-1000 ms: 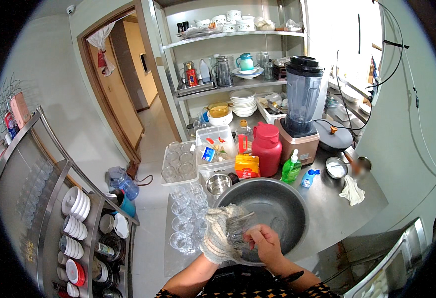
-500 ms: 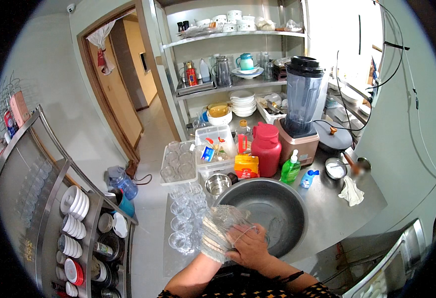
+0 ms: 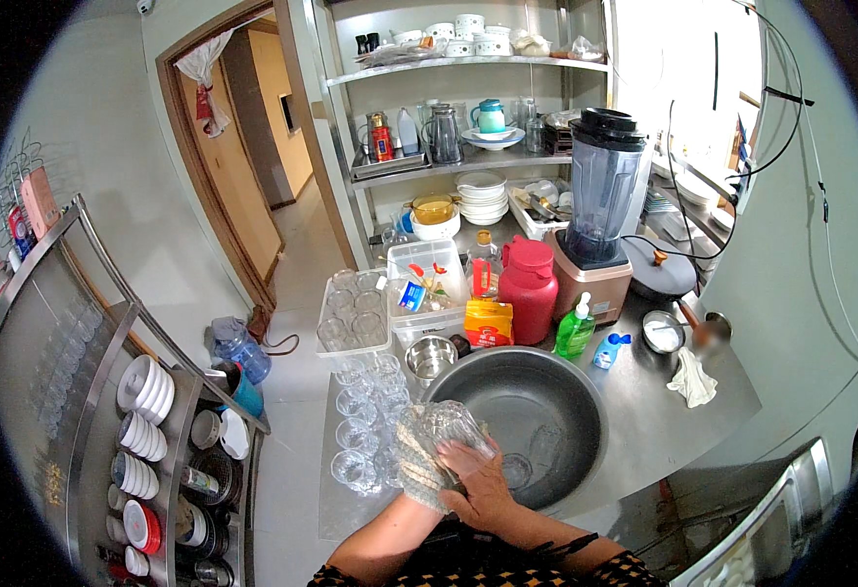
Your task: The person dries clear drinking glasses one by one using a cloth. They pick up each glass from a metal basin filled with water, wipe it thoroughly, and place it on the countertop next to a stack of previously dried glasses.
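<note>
Since a second ago the clear glass (image 3: 446,430) has come up out of the steel basin (image 3: 556,391) and over to its near-left rim, and both hands have moved left with it. Right now the left hand (image 3: 419,468), wearing a pale knitted glove, wraps around the glass from the left side, its grip closed on the body of the glass. The right hand (image 3: 478,479), bare, lies over the near side of the same glass, fingers pressed against it, so its grip is on the glass too. The glass sits tilted between the two hands, just above the basin's rim. Inside the basin another glass (image 3: 519,472) lies near the right hand. Just left of the hands, rows of upturned glasses (image 3: 365,421) stand on the counter (image 3: 644,430). Past the basin rim sits a small steel bowl (image 3: 431,356), then an orange packet (image 3: 489,324), a green soap bottle (image 3: 575,330) and a small blue bottle (image 3: 606,350). A white cloth (image 3: 692,380) lies on the counter to the right. Further back stand a red jug (image 3: 529,289), a clear plastic box (image 3: 427,286), a rack of glasses (image 3: 351,315) and a tall blender (image 3: 599,210). Furthest off, shelves (image 3: 449,166) carry bowls and cups
</note>
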Demonstrator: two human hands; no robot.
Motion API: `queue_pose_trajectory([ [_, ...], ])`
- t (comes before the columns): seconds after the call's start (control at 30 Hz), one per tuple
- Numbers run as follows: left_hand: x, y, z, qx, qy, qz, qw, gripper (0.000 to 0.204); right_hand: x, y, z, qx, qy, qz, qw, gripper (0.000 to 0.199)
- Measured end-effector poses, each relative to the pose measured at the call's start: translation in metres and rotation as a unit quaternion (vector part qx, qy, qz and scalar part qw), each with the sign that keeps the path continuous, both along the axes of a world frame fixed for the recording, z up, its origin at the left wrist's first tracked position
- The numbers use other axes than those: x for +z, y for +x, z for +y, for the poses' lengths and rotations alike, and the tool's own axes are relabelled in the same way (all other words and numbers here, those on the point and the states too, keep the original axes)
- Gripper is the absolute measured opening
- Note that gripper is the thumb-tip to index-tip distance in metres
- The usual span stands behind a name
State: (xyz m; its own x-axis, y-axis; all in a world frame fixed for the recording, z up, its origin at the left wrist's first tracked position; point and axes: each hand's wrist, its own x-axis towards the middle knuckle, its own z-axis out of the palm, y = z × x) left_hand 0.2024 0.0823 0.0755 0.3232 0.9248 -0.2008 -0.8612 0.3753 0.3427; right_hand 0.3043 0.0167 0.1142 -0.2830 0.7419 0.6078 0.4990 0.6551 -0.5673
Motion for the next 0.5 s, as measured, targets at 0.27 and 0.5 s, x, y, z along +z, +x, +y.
queue_pose_trajectory([
  [0.27, -0.085, -0.022, 0.022, -0.039, 0.002, -0.148, 0.988, 0.043, 0.005, -0.002, -0.001, 0.002, -0.023, 0.012, 1.000, 0.039],
  [0.5, -0.008, 0.001, -0.001, -0.091, 0.044, -0.018, 0.995, 0.044, 0.012, 0.003, 0.000, 0.076, -0.079, 0.176, 0.978, 0.021],
])
